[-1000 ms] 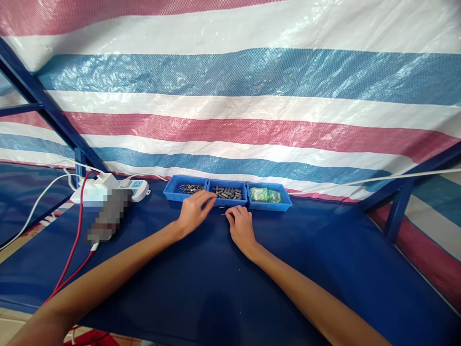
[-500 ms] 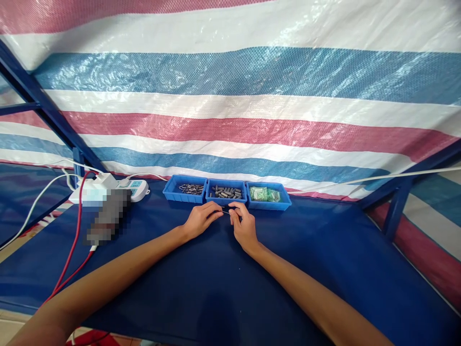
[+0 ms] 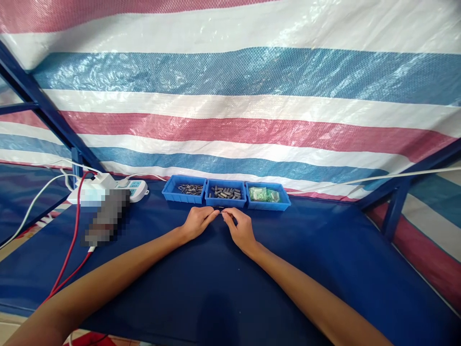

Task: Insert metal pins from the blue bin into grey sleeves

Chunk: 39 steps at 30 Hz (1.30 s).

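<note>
In the head view, my left hand (image 3: 197, 224) is closed, thumb and index finger pinched at one end of a thin, rod-like piece (image 3: 222, 212). My right hand (image 3: 240, 228) pinches the other end, its fingertips almost meeting those of the left. Most of the piece is covered by fingers, so its exact kind does not show. Just beyond the hands stand three blue bins in a row. Thin metal pieces (image 3: 190, 189) lie in the left bin (image 3: 176, 196), short grey cylinders (image 3: 226, 192) in the middle bin (image 3: 219, 202), and green-and-clear packets (image 3: 264, 194) in the right bin (image 3: 273, 206).
A dark blue sheet covers the table (image 3: 201, 283). On the left are a white power strip (image 3: 139, 191), a blurred dark object (image 3: 108, 218) and a red cable (image 3: 75, 240). Striped sheeting (image 3: 230, 105) hangs behind, between blue frame bars (image 3: 394, 211).
My hands have come closer together, right hand moving left and slightly down. Less of the thin piece shows between the fingertips. The bins look the same.
</note>
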Available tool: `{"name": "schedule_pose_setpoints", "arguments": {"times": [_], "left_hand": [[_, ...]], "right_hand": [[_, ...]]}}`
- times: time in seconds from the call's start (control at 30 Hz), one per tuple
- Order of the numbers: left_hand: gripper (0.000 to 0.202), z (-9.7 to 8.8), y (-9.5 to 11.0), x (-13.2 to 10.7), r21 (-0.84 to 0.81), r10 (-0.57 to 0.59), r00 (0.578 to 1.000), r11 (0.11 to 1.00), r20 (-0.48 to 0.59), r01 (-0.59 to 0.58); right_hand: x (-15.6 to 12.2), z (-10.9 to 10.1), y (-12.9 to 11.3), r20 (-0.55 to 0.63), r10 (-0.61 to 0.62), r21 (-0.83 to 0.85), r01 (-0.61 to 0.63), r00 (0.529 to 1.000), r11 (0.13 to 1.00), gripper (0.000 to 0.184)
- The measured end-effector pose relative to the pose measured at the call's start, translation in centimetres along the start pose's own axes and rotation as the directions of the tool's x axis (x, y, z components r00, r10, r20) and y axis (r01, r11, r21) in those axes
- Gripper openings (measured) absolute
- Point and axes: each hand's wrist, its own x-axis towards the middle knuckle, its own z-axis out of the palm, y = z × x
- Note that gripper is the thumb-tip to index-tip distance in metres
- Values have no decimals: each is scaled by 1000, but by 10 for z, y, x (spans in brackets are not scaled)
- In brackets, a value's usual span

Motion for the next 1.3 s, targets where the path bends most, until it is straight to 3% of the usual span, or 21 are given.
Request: {"name": "schedule_pose_setpoints", "arguments": {"times": [0.1, 0.23, 0.43, 0.63, 1.07, 1.3], "left_hand": [[46, 0, 0, 0, -5, 4, 999, 1000, -44, -4], [29, -2, 1, 1, -53, 49, 998, 997, -29, -51], [22, -3, 2, -1, -58, 89, 988, 994, -127, -97], [17, -5, 6, -1, -96, 111, 985, 988, -133, -124], [24, -5, 6, -2, -154, 18, 994, 988, -110, -35], [31, -4, 4, -4, -84, -16, 996, 996, -87, 9]], "right_hand": [[-1, 1, 1, 2, -36, -30, 36, 999, 999, 24], [-2, 1, 2, 1, -44, -65, 44, 999, 997, 26], [-3, 2, 2, 103, -36, -101, 47, 994, 994, 34], [-5, 3, 4, 171, -14, -166, 43, 985, 985, 36], [-3, 3, 6, 90, 23, -190, -6, 996, 982, 39], [-4, 2, 3, 63, 54, -161, -43, 997, 986, 35]]}}
